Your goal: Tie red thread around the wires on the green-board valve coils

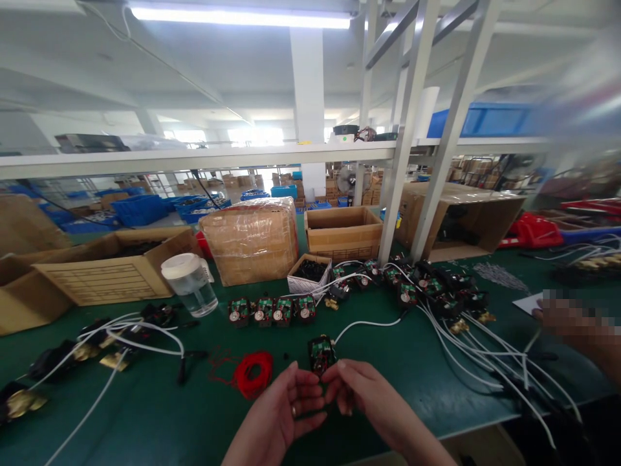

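A small black housing with a green circuit board (321, 353) lies on the green work surface, a white cable (369, 322) running from it to the right. My left hand (294, 404) is at its near edge, fingers curled, with a ring on one finger. From the other side my right hand (356, 388) meets it, thumb and fingertips pinched together beside the housing. Whatever is between the fingertips of either hand is too small or hidden to name. Left of my hands lies a bundle of red wire (255, 374).
Several similar open housings (272, 310) stand in a row behind. A water jug (190, 283), a small box of black parts (309, 274) and cartons (250, 243) line the back. Cabled units lie left and right (436, 291). Another person's hand (572, 323) is at the right.
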### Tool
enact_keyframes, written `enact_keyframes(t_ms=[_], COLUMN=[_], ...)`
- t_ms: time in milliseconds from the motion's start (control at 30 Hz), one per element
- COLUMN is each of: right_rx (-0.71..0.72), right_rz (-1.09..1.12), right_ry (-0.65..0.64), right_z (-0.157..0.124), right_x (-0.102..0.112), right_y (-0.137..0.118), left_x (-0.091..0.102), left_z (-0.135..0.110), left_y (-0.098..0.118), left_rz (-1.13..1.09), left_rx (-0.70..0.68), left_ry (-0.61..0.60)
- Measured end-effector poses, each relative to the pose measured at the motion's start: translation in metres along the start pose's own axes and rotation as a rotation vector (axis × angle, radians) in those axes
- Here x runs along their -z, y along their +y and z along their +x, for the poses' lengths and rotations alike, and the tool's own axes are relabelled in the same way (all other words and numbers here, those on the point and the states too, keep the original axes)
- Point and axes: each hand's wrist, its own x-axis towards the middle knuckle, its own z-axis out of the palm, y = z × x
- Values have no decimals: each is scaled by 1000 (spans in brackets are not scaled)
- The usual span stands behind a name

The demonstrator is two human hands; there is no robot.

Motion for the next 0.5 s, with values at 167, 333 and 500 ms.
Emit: enact_keyframes(t_ms=[167, 333, 500], right_rx=[47, 89, 64], right_rz=[-157, -336, -400], right_ry=[-5, -14, -21], right_z=[3, 6, 8], right_x=[2, 2, 1], right_y=[-4, -6, -6], left_x=[4, 6, 4], left_z=[3, 6, 16], left_y=[-8, -13, -12], left_rz=[8, 142, 454], left_rx=[13, -66, -225], left_ry=[-4, 4, 33])
